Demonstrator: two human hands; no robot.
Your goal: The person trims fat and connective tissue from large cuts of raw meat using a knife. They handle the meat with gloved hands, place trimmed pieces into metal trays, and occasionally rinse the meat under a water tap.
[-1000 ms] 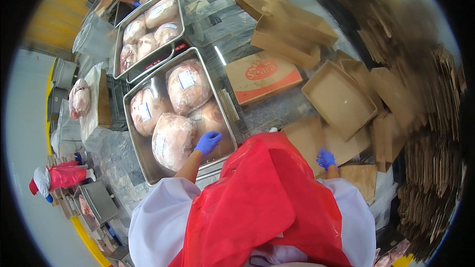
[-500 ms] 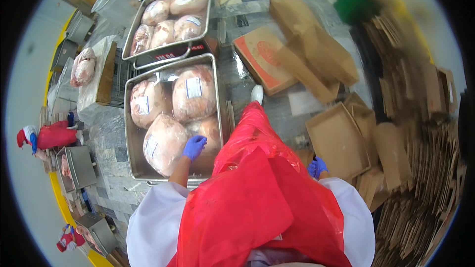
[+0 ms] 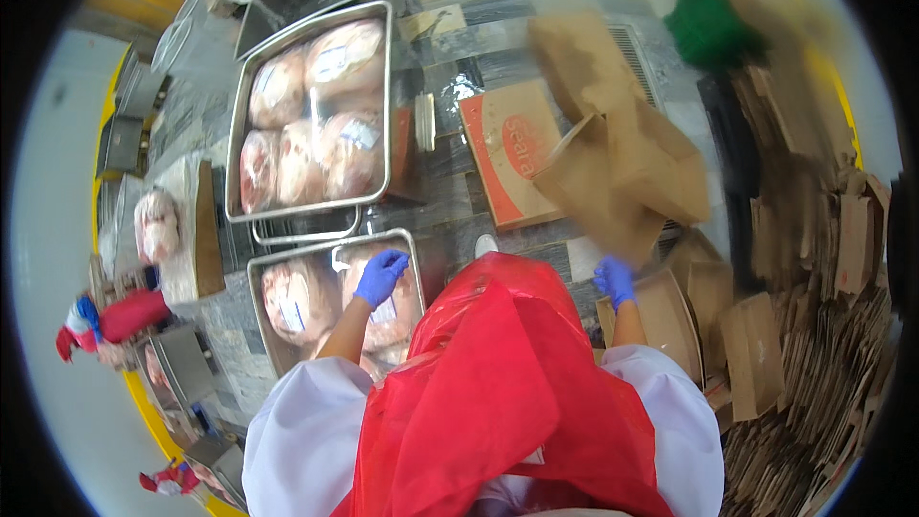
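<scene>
My left hand [image 3: 381,276] is over the nearer steel tray [image 3: 258,316], which holds wrapped meat pieces [image 3: 292,302]; its blue-gloved fingers are curled together with nothing visible in them. Whether it touches the bag below is unclear. My right hand [image 3: 615,280], also gloved, is beside loose cardboard boxes [image 3: 659,321] on my right, its fingers blurred. A second steel tray [image 3: 385,105] farther ahead holds several bagged, labelled pieces [image 3: 340,57]. Between my hands, a white boot [image 3: 486,245] shows beyond my red apron.
A printed carton [image 3: 493,172] and open boxes [image 3: 651,163] lie on the floor [image 3: 436,57]. Stacked flattened cardboard [image 3: 814,383] lines the right, near a green object [image 3: 708,24]. Co-workers [image 3: 124,316] work at the left. A bare meat piece [image 3: 156,225] rests on a covered block.
My view has turned and shifted, so the far tray looks nearer and the near tray lower. Both my hands appear higher than half a second ago; a white boot has come into sight.
</scene>
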